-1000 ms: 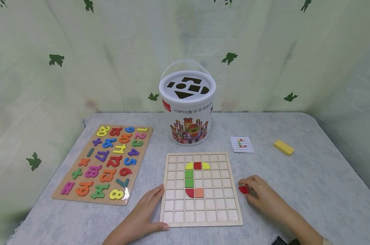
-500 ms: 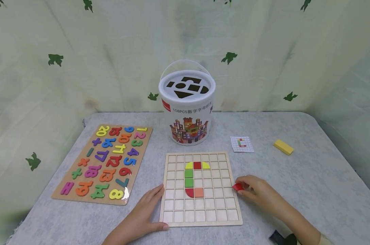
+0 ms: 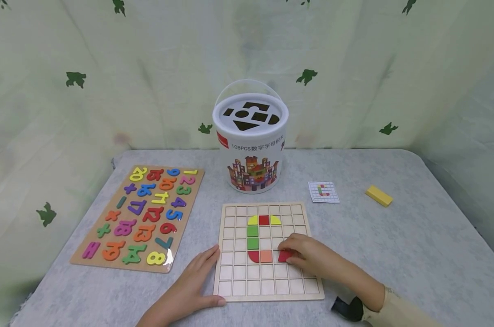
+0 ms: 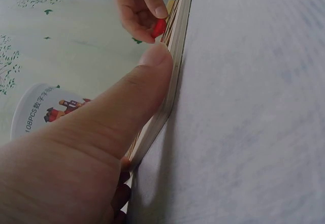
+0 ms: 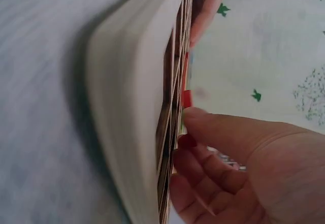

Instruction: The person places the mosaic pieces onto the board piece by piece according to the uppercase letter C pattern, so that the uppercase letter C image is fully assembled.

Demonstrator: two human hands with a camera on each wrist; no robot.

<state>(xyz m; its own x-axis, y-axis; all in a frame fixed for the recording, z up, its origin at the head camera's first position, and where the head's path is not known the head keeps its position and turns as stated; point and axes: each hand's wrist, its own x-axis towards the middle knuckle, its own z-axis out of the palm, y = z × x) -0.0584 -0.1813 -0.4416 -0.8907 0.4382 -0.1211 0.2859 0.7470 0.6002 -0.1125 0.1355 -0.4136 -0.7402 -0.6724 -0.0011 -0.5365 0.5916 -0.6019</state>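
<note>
A wooden grid board [image 3: 269, 290] lies on the grey table, with yellow, red, green and orange pieces forming a partial letter shape in its cells. My right hand [image 3: 302, 254] pinches a small red piece [image 3: 284, 256] over the board, just right of the orange piece [image 3: 265, 256]. The same red piece [image 4: 158, 28] shows between the fingertips in the left wrist view. My left hand [image 3: 198, 277] lies flat against the board's left edge, its thumb [image 4: 137, 89] pressed along the rim. The right wrist view shows the board's edge [image 5: 132, 107] close up.
A white bucket [image 3: 251, 143] with a shape-sorter lid stands behind the board. A number puzzle board [image 3: 142, 218] lies at the left. A small pattern card [image 3: 323, 192] and a yellow block [image 3: 378, 196] lie at the right.
My right hand has carried the red piece leftward from the table beside the board onto the grid, next to the orange piece. The left hand has stayed put.
</note>
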